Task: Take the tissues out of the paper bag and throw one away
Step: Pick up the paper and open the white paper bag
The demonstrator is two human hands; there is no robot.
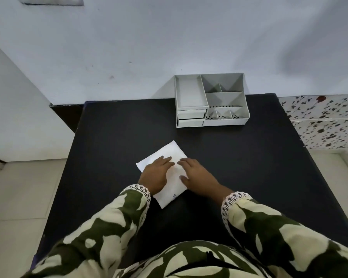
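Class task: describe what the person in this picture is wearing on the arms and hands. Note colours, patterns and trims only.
Both arms wear long sleeves, cream with dark green leaf-like blotches. Each cuff ends in a white looped lace trim. The left hand and right hand are bare: no gloves or rings visible.

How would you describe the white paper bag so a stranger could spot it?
On the black table, nearer than the grey organizer by the wall, the white paper bag lies flat. It is the only flat thing, under the left hand and right hand.
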